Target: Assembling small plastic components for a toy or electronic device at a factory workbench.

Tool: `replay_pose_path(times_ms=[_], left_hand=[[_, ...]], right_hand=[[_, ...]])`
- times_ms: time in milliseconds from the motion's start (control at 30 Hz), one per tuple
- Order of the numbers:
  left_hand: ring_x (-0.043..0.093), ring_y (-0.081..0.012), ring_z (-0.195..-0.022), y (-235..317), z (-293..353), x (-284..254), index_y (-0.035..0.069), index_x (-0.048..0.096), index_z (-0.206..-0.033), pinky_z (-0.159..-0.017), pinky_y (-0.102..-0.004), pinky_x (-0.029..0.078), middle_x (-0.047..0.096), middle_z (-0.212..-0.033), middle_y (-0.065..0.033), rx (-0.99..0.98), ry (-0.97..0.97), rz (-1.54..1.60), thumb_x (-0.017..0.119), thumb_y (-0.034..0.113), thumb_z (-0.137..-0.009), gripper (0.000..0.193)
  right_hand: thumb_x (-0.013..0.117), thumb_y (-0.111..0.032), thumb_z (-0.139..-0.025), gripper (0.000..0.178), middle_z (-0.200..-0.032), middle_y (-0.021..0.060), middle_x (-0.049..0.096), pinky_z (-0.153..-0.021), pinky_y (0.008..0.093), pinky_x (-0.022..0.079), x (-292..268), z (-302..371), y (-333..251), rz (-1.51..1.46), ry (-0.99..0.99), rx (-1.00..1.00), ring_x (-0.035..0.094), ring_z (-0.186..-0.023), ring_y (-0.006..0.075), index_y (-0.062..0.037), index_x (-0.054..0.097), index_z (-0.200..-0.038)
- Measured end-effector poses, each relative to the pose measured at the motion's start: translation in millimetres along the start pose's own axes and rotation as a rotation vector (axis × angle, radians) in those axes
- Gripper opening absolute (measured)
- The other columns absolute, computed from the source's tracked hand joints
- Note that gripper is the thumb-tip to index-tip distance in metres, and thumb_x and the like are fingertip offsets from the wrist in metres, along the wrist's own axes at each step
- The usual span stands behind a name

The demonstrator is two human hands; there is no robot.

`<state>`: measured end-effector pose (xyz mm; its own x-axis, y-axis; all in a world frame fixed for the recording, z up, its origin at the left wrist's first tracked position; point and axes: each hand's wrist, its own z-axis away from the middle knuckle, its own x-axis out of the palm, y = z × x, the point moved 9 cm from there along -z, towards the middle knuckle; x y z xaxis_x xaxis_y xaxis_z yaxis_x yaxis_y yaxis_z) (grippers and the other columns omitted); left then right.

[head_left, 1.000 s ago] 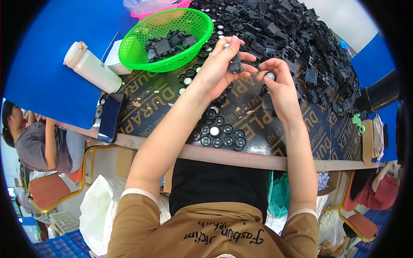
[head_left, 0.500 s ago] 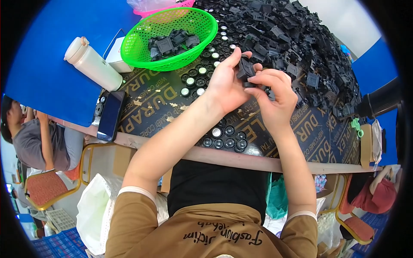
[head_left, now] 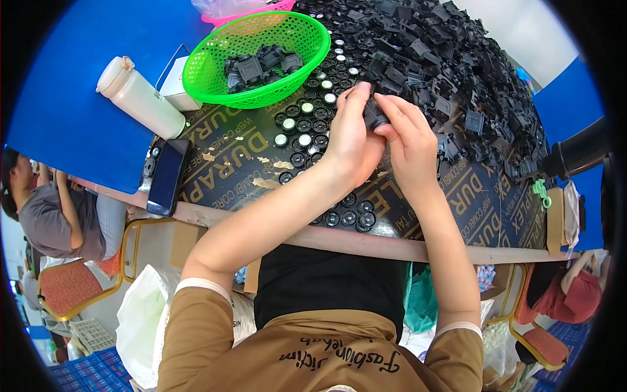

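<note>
Between my two hands, above the middle of the table, is a black plastic part [head_left: 374,116], boxy in shape and partly covered by fingers. My left hand [head_left: 354,134] grips it from the left, thumb along its upper side. From the right, the thumb and bent fingers of my right hand [head_left: 410,136] close on the same part. Under and beside my left wrist lie small round black wheel-like pieces [head_left: 332,218], some with white centres. A large heap of black plastic parts [head_left: 450,72] spreads just beyond my right hand.
A green mesh basket [head_left: 196,72] with several black parts stands at the far left, a pink basket [head_left: 261,11] behind it. Nearby are a white bottle [head_left: 140,98], a white box [head_left: 177,85] and a phone [head_left: 168,176]. A black tube [head_left: 581,151] juts in from the right. Other people sit at both sides.
My hands have come closer together around the black part. My left hand has turned, its thumb now over the part, and my right fingers have moved up from its lower end to its side.
</note>
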<state>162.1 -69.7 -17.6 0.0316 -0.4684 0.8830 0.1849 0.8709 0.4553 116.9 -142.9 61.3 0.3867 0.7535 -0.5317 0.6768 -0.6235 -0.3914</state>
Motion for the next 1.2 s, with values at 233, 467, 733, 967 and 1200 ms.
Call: replay_pose_path(times_ms=[233,467,733,967,1200], left_hand=[[0.051,-0.0152,-0.084,42,-5,36,0.007,0.044,-0.110,-0.072,-0.0291,0.044,0.051,-0.096,-0.0075,0.330,-0.256,-0.829,0.053,0.026,-0.090,0.029],[0.043,-0.0364,-0.109,176,7,53,0.011,0.047,-0.124,-0.093,-0.0485,0.034,0.048,-0.116,-0.0176,1.281,0.201,-1.849,0.064,0.034,-0.080,0.053],[0.060,-0.0309,-0.082,91,6,81,0.004,0.063,-0.093,-0.073,-0.0375,0.048,0.061,-0.088,-0.0142,1.117,-0.346,-1.883,0.054,0.002,-0.081,0.016],[0.062,-0.0323,-0.086,26,-89,40,0.003,0.067,-0.087,-0.078,-0.0408,0.050,0.064,-0.089,-0.0168,0.642,-0.441,-2.299,0.062,0.020,-0.077,0.021],[0.064,-0.0295,-0.089,20,-104,35,0.001,0.064,-0.088,-0.077,-0.0386,0.052,0.066,-0.092,-0.0150,0.492,-0.224,-2.492,0.069,0.040,-0.074,0.042]], right_hand=[[0.062,0.002,-0.075,0.036,-0.106,0.0078,0.060,-0.077,0.0261,0.049,6,-7,22,-0.386,-0.036,0.217,0.060,-0.087,0.0153,-0.0019,0.060,-0.111],[0.051,0.000,-0.084,0.027,-0.104,0.0096,0.061,-0.084,0.0278,0.046,14,-14,61,-0.091,-0.312,0.327,0.060,-0.092,0.0193,-0.0001,0.057,-0.110],[0.057,-0.002,-0.072,0.030,-0.100,0.0136,0.054,-0.076,0.0360,0.051,88,-4,44,0.504,-0.583,-0.007,0.056,-0.092,0.0288,-0.0008,0.054,-0.102],[0.056,-0.004,-0.077,0.020,-0.094,0.0134,0.055,-0.077,0.0382,0.048,77,9,38,0.461,-0.584,-0.016,0.054,-0.088,0.0292,0.0014,0.053,-0.096],[0.060,-0.012,-0.079,0.018,-0.088,0.0106,0.056,-0.074,0.0358,0.048,64,25,18,0.483,-0.637,-0.039,0.055,-0.087,0.0270,-0.0016,0.053,-0.091]])
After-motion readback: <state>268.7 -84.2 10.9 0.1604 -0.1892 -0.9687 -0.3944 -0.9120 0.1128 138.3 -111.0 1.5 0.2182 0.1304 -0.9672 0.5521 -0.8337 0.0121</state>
